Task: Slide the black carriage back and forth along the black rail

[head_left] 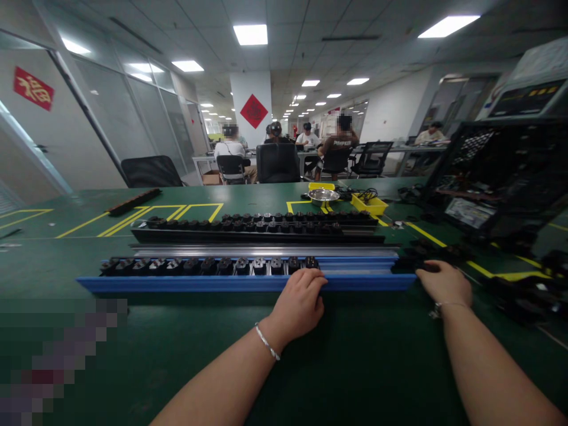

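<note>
A long blue rail (pixel 364 283) lies across the green table in front of me, with a row of black socket modules (pixel 225 265) standing in its left and middle part. The channel's right part shows bare metal. My left hand (pixel 302 300) has its fingers curled over the rail's front wall, next to the last module in the row. At the rail's right end my right hand (pixel 446 285) pinches a dark black piece (pixel 409 264), which looks like another socket module; its shape is partly hidden by my fingers.
Behind the blue rail lie a silver rail (pixel 266 251) and black rails (pixel 257 236) with more modules. Farther back are a metal bowl (pixel 323 196) and a yellow bin (pixel 369 203). Black parts (pixel 515 296) and a dark rack (pixel 479 171) stand right. People sit beyond.
</note>
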Demonstrator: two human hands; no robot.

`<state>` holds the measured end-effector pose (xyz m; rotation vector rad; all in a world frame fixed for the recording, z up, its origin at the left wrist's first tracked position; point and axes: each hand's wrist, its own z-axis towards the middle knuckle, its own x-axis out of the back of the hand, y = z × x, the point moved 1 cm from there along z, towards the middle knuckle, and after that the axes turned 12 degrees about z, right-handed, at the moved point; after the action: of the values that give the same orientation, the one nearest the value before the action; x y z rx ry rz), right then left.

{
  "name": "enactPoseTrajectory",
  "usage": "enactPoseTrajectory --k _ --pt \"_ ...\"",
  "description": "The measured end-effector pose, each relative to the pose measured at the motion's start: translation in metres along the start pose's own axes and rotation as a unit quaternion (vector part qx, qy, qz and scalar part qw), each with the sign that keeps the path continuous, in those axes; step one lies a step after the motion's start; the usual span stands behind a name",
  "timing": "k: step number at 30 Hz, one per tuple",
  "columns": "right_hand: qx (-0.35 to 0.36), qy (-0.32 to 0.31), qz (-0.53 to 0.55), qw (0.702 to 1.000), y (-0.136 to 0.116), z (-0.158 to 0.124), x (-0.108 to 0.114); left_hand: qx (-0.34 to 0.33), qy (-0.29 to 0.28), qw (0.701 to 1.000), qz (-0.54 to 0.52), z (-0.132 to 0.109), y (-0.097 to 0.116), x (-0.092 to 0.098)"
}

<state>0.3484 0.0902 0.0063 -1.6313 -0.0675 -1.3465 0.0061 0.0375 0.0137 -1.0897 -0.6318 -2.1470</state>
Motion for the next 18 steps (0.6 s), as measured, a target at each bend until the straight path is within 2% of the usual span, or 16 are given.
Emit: enactPoseTrajectory --k 5,12,18 --pt "0.047 0.016 0.003 0.999 -0.002 0.005 -0.008 0.003 0.000 1.000 -0.001 0.000 0.001 0.001" --pt "0.097 0.019 0.010 0.995 -0.006 0.025 -0.015 0.008 -0.007 1.000 -0.003 0.000 0.001 0.002" --pt "0.090 -0.011 0.001 0.996 -0.013 0.036 -0.016 0.005 -0.005 1.000 0.002 0.000 0.001 0.002"
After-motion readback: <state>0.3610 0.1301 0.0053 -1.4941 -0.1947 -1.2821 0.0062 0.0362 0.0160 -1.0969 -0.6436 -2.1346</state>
